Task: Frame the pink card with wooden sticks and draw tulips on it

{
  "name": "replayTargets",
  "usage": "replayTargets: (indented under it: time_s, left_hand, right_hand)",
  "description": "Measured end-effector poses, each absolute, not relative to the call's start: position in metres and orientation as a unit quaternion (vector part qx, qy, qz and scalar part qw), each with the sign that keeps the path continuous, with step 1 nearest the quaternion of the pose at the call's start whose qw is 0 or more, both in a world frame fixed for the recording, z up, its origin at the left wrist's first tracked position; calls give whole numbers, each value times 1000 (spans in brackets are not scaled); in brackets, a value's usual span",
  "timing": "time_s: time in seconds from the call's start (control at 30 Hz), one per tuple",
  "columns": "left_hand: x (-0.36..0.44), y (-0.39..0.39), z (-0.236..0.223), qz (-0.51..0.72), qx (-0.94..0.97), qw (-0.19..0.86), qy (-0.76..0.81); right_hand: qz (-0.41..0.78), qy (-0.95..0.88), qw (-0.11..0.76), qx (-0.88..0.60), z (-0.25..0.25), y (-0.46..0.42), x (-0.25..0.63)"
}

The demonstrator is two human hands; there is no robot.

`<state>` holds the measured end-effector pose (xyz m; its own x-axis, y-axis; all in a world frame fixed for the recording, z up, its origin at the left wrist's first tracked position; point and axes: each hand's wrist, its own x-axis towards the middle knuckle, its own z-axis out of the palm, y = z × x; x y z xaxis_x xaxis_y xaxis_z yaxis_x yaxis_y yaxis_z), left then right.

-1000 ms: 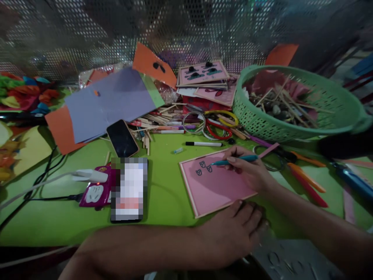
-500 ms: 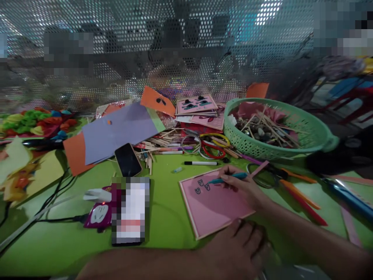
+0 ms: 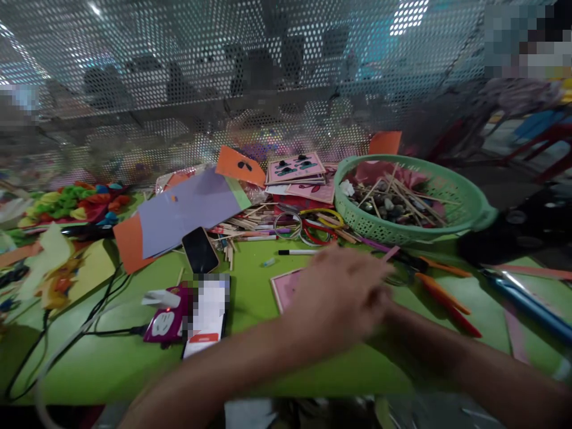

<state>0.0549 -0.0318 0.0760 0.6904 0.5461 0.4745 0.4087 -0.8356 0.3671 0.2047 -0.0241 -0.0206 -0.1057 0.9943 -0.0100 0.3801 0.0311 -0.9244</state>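
My left hand (image 3: 333, 295) is raised over the pink card (image 3: 281, 287), blurred by motion. Its fingers reach across toward my right hand (image 3: 382, 302), which is mostly covered behind it. I cannot tell whether the two hands touch or what is between them. Only the card's left part with its pale wooden border shows; the drawings on it and the teal pen are out of sight. Just beyond the card lies a black-and-white marker (image 3: 297, 252), and a small translucent pen cap (image 3: 269, 262) rests to its left.
A green basket (image 3: 473, 196) holding stones and sticks stands behind my right hand. Orange-handled scissors (image 3: 442, 295) lie to the right. On the left are two phones, one dark (image 3: 200, 250) and one lit (image 3: 210, 316), beside a purple charging device (image 3: 167, 322).
My left hand has risen from the card's lower edge and swung up across it, covering my right hand and the pen. The view has shifted slightly.
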Motion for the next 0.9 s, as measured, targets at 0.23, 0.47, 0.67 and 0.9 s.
replayTargets:
  time_s: [0.23, 0.47, 0.67, 0.9]
  left_hand:
    - [50, 133, 99, 220, 820, -5, 529]
    - [61, 216, 82, 72, 817, -73, 567]
    - [73, 238, 72, 57, 833, -104, 541]
    - [75, 244, 73, 53, 833, -117, 538]
  right_hand:
    - [515, -525, 472, -486, -31, -21, 208]
    - [529, -518, 462, -488, -35, -19, 208]
    - [549, -505, 459, -482, -36, -19, 206]
    - [548, -501, 453, -493, -33, -20, 206]
